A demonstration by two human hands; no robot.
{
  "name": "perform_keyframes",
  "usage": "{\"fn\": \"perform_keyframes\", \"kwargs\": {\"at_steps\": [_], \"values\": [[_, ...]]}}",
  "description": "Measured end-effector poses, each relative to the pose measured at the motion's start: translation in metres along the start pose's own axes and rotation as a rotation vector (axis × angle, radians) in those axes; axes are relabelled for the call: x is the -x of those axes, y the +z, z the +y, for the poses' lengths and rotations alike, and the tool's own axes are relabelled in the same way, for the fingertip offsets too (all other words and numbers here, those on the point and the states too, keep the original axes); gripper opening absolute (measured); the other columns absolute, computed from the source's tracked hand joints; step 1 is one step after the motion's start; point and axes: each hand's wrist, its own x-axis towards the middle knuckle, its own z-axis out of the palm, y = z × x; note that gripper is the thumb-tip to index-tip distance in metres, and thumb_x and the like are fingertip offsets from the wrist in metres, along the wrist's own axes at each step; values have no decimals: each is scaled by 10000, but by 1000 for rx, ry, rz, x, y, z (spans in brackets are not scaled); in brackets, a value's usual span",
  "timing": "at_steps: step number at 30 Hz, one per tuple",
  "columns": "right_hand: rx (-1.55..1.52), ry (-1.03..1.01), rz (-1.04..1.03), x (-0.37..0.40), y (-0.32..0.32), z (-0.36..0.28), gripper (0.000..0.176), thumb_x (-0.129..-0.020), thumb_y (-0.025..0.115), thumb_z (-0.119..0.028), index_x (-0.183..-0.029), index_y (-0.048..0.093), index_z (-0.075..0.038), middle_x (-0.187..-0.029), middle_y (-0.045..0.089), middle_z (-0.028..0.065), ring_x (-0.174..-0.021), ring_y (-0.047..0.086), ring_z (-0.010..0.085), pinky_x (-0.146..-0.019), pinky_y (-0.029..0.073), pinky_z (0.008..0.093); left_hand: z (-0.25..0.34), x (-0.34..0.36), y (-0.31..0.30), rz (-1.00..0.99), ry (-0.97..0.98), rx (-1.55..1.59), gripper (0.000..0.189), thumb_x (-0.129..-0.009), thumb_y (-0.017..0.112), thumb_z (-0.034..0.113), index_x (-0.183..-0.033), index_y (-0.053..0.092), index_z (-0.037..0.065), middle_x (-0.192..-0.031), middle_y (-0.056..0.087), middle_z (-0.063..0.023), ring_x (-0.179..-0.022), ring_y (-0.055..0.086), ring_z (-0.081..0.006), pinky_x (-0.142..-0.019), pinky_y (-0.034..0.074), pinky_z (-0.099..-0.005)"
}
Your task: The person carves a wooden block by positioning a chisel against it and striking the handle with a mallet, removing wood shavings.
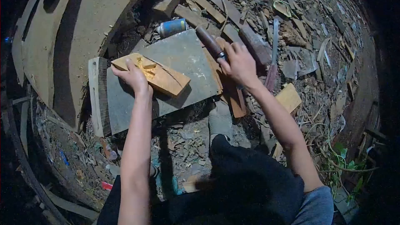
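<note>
Clerk: Location of the block [171,83]?

Inspector: Left of centre in the frame, over the grey surface [187,56]. Whether it lies flat cannot be told. A rough hollow [146,67] is cut into its upper face.

Clerk: State of the fingers?

Inspector: Left hand [135,77]: thumb on top, pinching the block's left end. Right hand [239,64], right of centre: curled round the brown tool [209,42] near its metal ring. The tool's working end cannot be made out.

Clerk: Recommendations for this step?

Inspector: In my judgement, three. Bed the block squarely on the surface before applying force — an overhanging end would rock. Keep the left thumb clear of the hollow, since it sits close to the cut. Clear out chips so the edges show — then take shallow passes.
</note>
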Motion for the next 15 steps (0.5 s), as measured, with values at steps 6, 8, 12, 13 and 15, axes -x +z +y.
{"fn": "perform_keyframes", "kwargs": {"at_steps": [6, 8, 12, 13, 15], "values": [[-279, 141, -52, 3, 16, 17, 350, -872, 569, -220, -1174, 562, -43, -1001, 620, 203, -879, 629, 417, -777, 511, 517, 9, 6, -20, 71, 299, -736, 641, -959, 570, 259, -1488, 242, 106, -1379, 285, -227, -1274, 352, -352, -1050, 309, -446], [-439, 234, -102, -5, 2, 33, 346, -853, 579, -237, -1121, 628, -24, -1014, 660, 228, -935, 643, 398, -836, 511, 465, 17, 11, -31, 45, 333, -738, 634, -953, 580, 254, -1480, 261, 104, -1368, 289, -222, -1265, 356, -352, -1049, 308, -450], [-597, 223, -36, -7, -32, 29, 379, -838, 621, -236, -1138, 641, -5, -1024, 674, 233, -955, 668, 349, -843, 513, 407, 43, 31, -25, -88, 533, -681, 626, -929, 620, 218, -1456, 308, 88, -1297, 363, -190, -1215, 396, -319, -1033, 330, -421], [-673, 181, 14, -7, -45, 19, 391, -837, 629, -228, -1155, 635, -2, -1042, 674, 230, -962, 673, 331, -844, 515, 394, 53, 40, -18, -212, 609, -632, 635, -922, 632, 210, -1454, 308, 86, -1279, 394, -177, -1193, 420, -304, -1026, 342, -406], [-827, 47, 8, -7, -66, -9, 409, -829, 645, -188, -1191, 614, 0, -1077, 669, 193, -959, 665, 297, -867, 511, 354, 69, 62, 2, -370, 464, -357, 655, -900, 670, 199, -1442, 325, 76, -1252, 449, -149, -1141, 466, -271, -1010, 368, -379]]}}
